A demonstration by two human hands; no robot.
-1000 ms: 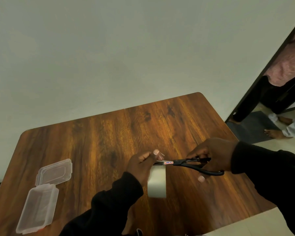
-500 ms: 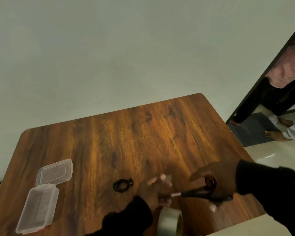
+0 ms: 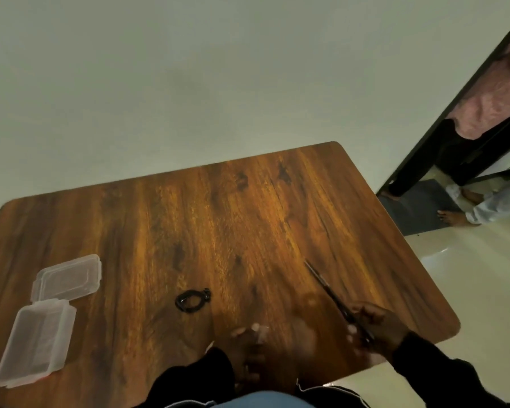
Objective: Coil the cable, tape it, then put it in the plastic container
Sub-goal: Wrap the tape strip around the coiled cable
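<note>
The black cable (image 3: 192, 300) lies coiled in a small loop on the wooden table (image 3: 218, 219), apart from both hands. The clear plastic container (image 3: 36, 343) sits open at the left with its hinged lid (image 3: 68, 276) flat behind it. My left hand (image 3: 248, 346) is blurred near the table's front edge, right of and below the coil, pinching a small pale piece of tape (image 3: 261, 331) at its fingertips. My right hand (image 3: 374, 328) grips the handles of black scissors (image 3: 330, 293), whose closed blades point up-left low over the table. The tape roll is out of sight.
The table's right edge and rounded front corner (image 3: 451, 322) lie just beyond my right hand, with pale floor below. In the doorway at the right stand a person (image 3: 489, 107) and another person's feet (image 3: 454, 219) beside a dark mat (image 3: 418, 213).
Both hands dropped from the cut toward the front edge, uncovering the coil. The tape roll left view. My right hand swung the scissors so the blades point up-left.
</note>
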